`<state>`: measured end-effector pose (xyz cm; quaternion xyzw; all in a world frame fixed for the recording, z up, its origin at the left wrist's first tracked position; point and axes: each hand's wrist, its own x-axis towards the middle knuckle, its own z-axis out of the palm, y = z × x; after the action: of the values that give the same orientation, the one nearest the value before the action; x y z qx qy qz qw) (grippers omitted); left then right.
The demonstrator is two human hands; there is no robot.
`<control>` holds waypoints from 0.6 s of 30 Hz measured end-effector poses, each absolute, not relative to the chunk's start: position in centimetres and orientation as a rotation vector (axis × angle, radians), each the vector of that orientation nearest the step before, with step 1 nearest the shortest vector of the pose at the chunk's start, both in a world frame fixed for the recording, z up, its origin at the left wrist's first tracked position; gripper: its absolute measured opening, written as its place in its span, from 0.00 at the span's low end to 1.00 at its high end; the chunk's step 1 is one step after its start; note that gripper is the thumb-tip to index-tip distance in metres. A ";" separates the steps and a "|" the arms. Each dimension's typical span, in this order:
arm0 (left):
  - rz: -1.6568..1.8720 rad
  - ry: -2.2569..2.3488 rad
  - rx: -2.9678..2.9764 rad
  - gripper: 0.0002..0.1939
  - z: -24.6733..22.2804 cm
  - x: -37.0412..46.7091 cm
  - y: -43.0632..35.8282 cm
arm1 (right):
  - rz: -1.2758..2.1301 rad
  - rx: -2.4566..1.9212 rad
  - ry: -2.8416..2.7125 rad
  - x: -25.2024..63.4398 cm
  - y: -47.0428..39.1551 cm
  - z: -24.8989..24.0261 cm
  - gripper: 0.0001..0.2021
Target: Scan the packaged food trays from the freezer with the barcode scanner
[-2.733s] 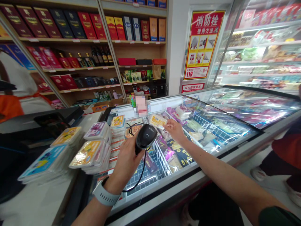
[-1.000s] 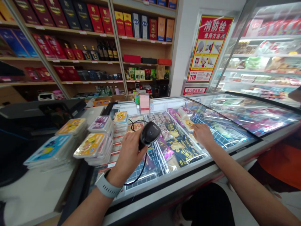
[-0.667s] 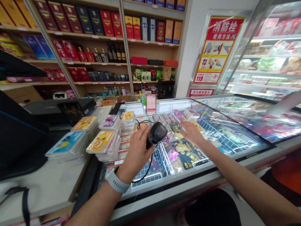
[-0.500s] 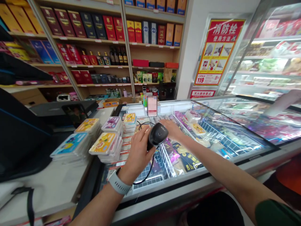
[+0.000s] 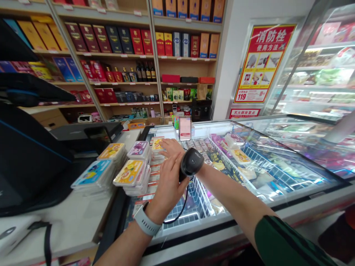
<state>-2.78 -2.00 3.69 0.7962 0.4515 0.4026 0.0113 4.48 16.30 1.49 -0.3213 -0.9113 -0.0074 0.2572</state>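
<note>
My left hand (image 5: 169,179), with a grey watch on the wrist, is closed round a black barcode scanner (image 5: 192,162) above the freezer. Its black cable (image 5: 184,207) hangs down in a loop. Beyond it my right hand (image 5: 172,147) reaches across to the left, fingers stretched out at the small stack of yellow-labelled plastic packs (image 5: 156,144). Part of that hand is hidden behind the left hand and scanner. Nearer stand a stack topped with a yellow pack (image 5: 129,172), purple-labelled packs (image 5: 139,149), a blue-topped stack (image 5: 91,173) and another yellow stack (image 5: 112,151).
The glass-topped chest freezer (image 5: 266,177) holds wire baskets (image 5: 203,192) with bagged goods. A phone (image 5: 185,129) stands upright at its far edge. On the left are a counter (image 5: 69,225) and a dark screen (image 5: 27,155). Shelves of boxes (image 5: 124,40) line the back.
My right hand has moved left, from over the freezer baskets to the small yellow stack. My left hand still holds the scanner. The view has shifted slightly.
</note>
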 end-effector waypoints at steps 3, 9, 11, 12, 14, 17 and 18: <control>1.236 1.405 2.497 0.33 3.7 -2.7 -2.0 | -0.049 -0.781 -2.496 5.6 15.7 1.4 0.21; 1.238 1.396 2.501 0.32 3.5 -2.7 -2.0 | 0.177 -0.813 -2.313 8.6 13.6 0.8 0.15; 1.245 1.386 2.506 0.32 3.6 -2.7 -2.0 | 0.297 -0.876 -2.163 10.2 12.7 0.7 0.13; 1.241 1.381 2.511 0.32 3.6 -2.7 -2.0 | 0.322 -0.896 -2.100 11.1 12.2 0.8 0.13; 1.222 1.372 2.518 0.31 3.7 -2.7 -2.1 | 0.291 -0.924 -2.004 13.1 11.4 1.0 0.13; 1.199 1.361 2.519 0.30 3.7 -2.7 -2.1 | 0.381 -1.020 -1.742 16.2 10.5 0.9 0.14; 1.198 1.360 2.520 0.30 3.7 -2.7 -2.1 | 0.488 -1.038 -1.633 17.2 10.3 0.8 0.14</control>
<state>-2.67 -2.05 3.74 0.8116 0.4382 0.3859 0.0186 17.16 10.26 0.77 -0.4371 -0.6875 0.2053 0.5423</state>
